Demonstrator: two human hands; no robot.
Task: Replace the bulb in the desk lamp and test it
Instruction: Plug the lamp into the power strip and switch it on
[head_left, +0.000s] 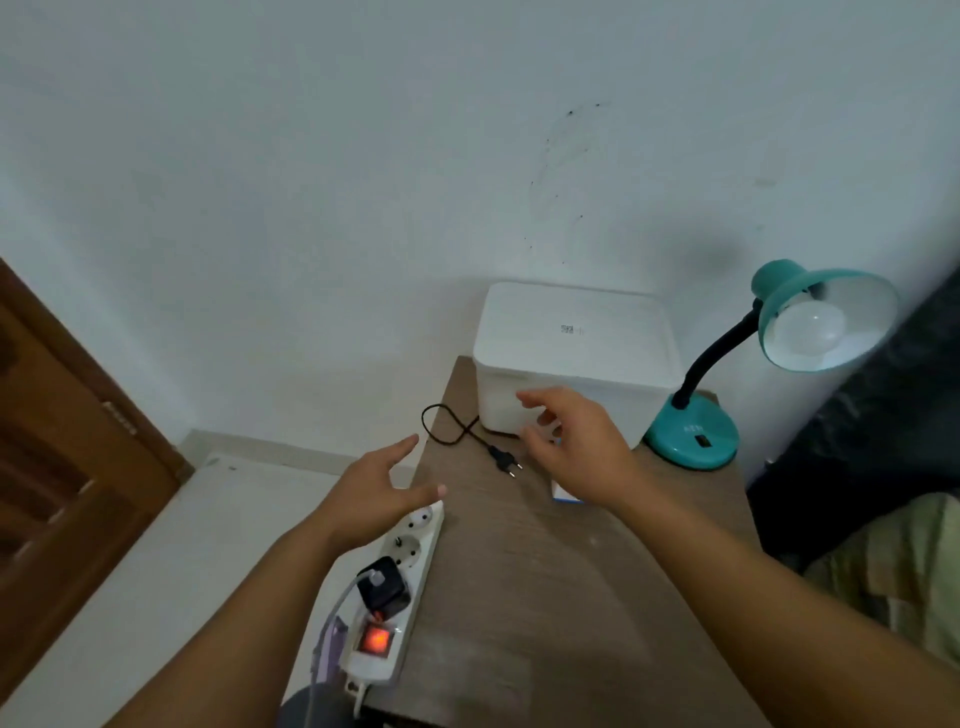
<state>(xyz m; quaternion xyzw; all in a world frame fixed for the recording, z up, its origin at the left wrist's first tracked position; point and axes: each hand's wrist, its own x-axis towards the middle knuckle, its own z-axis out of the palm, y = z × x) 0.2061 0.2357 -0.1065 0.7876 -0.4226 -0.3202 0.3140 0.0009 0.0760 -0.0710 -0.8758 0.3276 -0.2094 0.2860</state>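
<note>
Desk lamp (727, 395) sits at right of frame on the far right corner of the brown surface (571, 571): teal base, black gooseneck, teal shade tilted toward the camera. White bulb (813, 325) is seated in the shade, unlit. Black switch on the base faces the camera.

Lamp cord (447, 426) loops off the left edge of the surface; its plug (506, 460) lies loose on the surface at frame centre, not in any socket.

Right hand (576, 447) hovers just right of the plug, in front of the white box (571, 358); fingers spread and relaxed, holding nothing. It partly covers a small white-and-blue carton (563, 493) lying on the surface.

Left hand (379, 493) hovers at centre-left over the far end of the white power strip (400, 587); fingers open and spread, holding nothing.

Power strip lies along the left edge of the surface, lower centre. Rocker switch glows red. A black adapter (384, 584) with a grey cable occupies one socket; two sockets at the far end are free.

Brown wooden door (62, 467) at left edge of frame, pale wall (311, 156) behind.
</note>
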